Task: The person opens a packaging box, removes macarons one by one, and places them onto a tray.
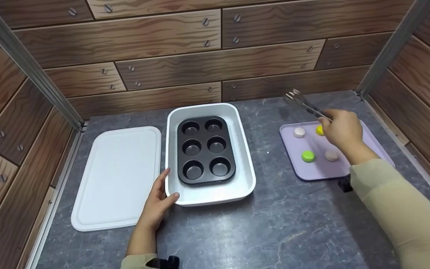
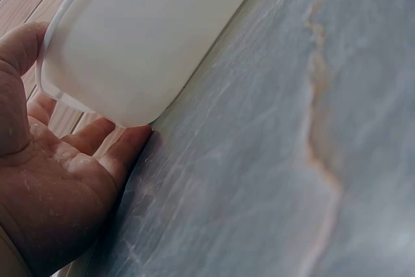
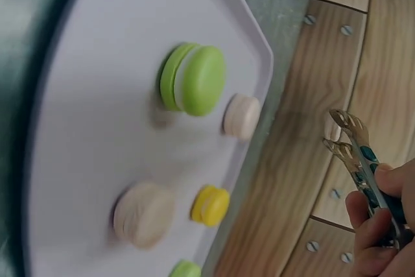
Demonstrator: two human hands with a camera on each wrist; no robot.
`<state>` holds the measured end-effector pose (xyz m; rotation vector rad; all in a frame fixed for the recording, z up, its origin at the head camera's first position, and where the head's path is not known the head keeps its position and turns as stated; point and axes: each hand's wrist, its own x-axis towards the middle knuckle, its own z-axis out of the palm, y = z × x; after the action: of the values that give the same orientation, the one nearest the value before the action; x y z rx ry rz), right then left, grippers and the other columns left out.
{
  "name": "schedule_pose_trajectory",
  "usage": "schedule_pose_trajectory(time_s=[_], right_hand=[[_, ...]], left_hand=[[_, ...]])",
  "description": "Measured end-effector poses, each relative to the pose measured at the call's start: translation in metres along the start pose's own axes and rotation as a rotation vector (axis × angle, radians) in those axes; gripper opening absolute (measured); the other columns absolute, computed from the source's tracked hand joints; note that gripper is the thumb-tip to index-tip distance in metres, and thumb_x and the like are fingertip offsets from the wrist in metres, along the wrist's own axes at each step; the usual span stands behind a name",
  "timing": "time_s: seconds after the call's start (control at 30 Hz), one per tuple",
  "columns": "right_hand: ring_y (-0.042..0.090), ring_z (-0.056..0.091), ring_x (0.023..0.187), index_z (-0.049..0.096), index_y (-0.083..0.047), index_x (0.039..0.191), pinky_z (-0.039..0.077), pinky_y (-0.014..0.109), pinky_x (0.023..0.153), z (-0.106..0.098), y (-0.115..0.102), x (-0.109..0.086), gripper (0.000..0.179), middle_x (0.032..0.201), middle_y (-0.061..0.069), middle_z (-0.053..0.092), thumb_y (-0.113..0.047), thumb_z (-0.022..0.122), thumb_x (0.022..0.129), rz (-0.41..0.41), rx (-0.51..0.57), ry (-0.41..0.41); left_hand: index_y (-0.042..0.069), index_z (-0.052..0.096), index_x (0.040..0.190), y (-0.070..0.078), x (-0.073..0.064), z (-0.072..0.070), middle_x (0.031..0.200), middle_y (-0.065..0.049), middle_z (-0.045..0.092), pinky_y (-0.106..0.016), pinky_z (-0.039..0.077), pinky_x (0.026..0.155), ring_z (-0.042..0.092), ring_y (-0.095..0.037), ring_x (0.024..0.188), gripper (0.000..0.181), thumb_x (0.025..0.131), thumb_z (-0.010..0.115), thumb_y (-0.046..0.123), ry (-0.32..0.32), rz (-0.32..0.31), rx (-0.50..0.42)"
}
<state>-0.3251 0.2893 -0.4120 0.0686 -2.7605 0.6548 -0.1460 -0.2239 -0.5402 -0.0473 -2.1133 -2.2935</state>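
With its fingers and thumb, my right hand holds metal tongs with fork-like tips, raised over the far edge of a lilac tray. A pale patch shows between the tips in the right wrist view; I cannot tell what it is. On the tray lie several macarons: a green macaron, a yellow macaron and pale ones, partly hidden by the right hand. My left hand rests, fingers extended, against the near left corner of a white baking dish. Inside it sits a black muffin pan, its cups bare.
A white lid or board lies flat left of the dish. Wood-patterned walls enclose the grey marbled table at the back and both sides, with metal posts in the corners.
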Motion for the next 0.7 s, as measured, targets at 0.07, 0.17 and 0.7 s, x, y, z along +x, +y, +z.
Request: schedule_pose_trajectory(time_s=[0.07, 0.17, 0.7], right_hand=[[0.058, 0.066, 0.104, 0.073, 0.004, 0.127, 0.048, 0.069, 0.079, -0.007, 0.002, -0.009, 0.034, 0.116, 0.031, 0.072, -0.017, 0.065, 0.101, -0.01, -0.002, 0.01], [0.058, 0.066, 0.101, 0.074, 0.005, 0.125, 0.048, 0.069, 0.078, -0.017, 0.005, -0.022, 0.032, 0.113, 0.031, 0.073, -0.015, 0.067, 0.1, -0.037, 0.002, 0.033], [0.061, 0.066, 0.094, 0.075, 0.008, 0.119, 0.047, 0.069, 0.074, -0.068, 0.043, -0.082, 0.03, 0.105, 0.035, 0.072, -0.012, 0.073, 0.096, -0.035, -0.012, 0.17]], left_hand=[[0.002, 0.026, 0.166, -0.001, -0.001, -0.001, 0.168, -0.03, 0.027, -0.024, 0.044, 0.11, 0.033, -0.044, 0.153, 0.084, 0.093, 0.067, -0.008, 0.002, -0.005, 0.001], [0.001, 0.026, 0.166, -0.002, -0.002, -0.001, 0.167, -0.031, 0.028, -0.024, 0.043, 0.111, 0.033, -0.044, 0.153, 0.084, 0.093, 0.067, -0.008, 0.004, -0.006, 0.002], [0.0, 0.026, 0.165, 0.0, -0.001, 0.0, 0.169, -0.03, 0.025, -0.023, 0.041, 0.113, 0.03, -0.042, 0.154, 0.084, 0.092, 0.066, -0.011, 0.006, 0.011, -0.011]])
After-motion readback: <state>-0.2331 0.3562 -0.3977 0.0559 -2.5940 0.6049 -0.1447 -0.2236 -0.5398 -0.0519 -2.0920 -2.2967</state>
